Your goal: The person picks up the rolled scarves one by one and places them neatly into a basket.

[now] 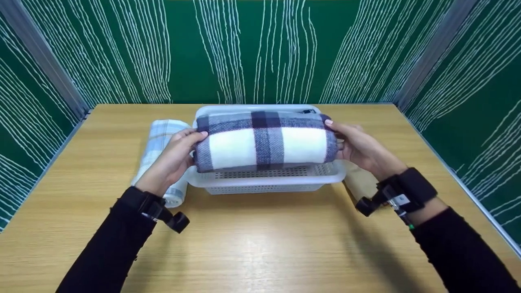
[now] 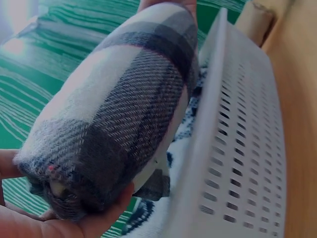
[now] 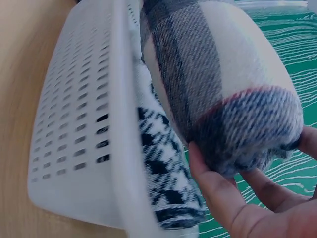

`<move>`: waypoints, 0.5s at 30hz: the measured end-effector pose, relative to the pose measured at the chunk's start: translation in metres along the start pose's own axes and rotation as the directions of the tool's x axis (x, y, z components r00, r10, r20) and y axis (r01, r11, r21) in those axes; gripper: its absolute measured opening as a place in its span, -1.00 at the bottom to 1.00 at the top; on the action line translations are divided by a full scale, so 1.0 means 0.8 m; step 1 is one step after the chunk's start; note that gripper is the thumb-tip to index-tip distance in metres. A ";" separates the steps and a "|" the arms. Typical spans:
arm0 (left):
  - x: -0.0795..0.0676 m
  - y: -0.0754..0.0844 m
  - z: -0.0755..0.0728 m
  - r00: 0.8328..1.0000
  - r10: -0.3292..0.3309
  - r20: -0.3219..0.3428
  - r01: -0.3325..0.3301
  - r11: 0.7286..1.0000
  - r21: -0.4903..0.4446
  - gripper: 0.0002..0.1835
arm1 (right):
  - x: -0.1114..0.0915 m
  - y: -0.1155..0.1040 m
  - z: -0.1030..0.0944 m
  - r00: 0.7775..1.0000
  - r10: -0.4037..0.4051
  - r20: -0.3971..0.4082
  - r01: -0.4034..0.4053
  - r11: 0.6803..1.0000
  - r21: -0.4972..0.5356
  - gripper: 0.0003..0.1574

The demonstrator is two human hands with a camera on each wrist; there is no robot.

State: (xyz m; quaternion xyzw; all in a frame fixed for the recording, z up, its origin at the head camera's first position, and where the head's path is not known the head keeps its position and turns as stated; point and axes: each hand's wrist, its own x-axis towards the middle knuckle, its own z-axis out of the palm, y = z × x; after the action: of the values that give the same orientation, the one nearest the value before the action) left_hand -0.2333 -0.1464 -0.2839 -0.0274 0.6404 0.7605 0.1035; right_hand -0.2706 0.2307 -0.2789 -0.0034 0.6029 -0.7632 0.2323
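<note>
Black sleeves (image 1: 106,248) are caught closest to the camera, on the near side of the white basket (image 1: 264,182) and chopped off by the bottom edge. Basket's parked on a wood-grain table (image 1: 260,244), boxed in behind and on both sides by green walls (image 1: 187,69) covered in wobbly white lines, with grey corner posts (image 1: 434,53). Right above the basket, a plaid roll (image 1: 268,142) is held by its ends: one gripped by the left hand (image 1: 177,156), the other by the right hand (image 1: 360,146), some fingers tucked out of sight. Just left of the basket, a pale checked roll (image 1: 156,142) is partly covered by the left hand. Black-and-white cloth (image 3: 166,168) inside the basket is only partly shown, mainly in the wrist views. Some tan thing (image 1: 360,185) just right of the basket is half blocked, so it can't really be made out.
</note>
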 end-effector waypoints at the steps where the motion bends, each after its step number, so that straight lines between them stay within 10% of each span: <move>1: 0.003 -0.003 0.000 1.000 -0.008 -0.002 0.008 1.000 0.005 -0.50 | 0.003 0.003 -0.001 1.000 0.002 -0.010 -0.002 1.000 -0.009 -0.70; 15: 0.020 -0.024 0.006 0.993 -0.099 -0.060 0.106 0.985 0.139 -0.42 | 0.018 0.030 0.005 0.995 0.022 -0.098 -0.031 0.995 -0.097 -0.51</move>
State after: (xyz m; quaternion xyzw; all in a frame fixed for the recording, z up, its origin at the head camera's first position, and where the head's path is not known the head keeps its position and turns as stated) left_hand -0.2447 -0.1366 -0.3044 -0.0730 0.6933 0.7056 0.1271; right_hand -0.2738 0.2176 -0.3042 0.0303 0.6504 -0.7286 0.2124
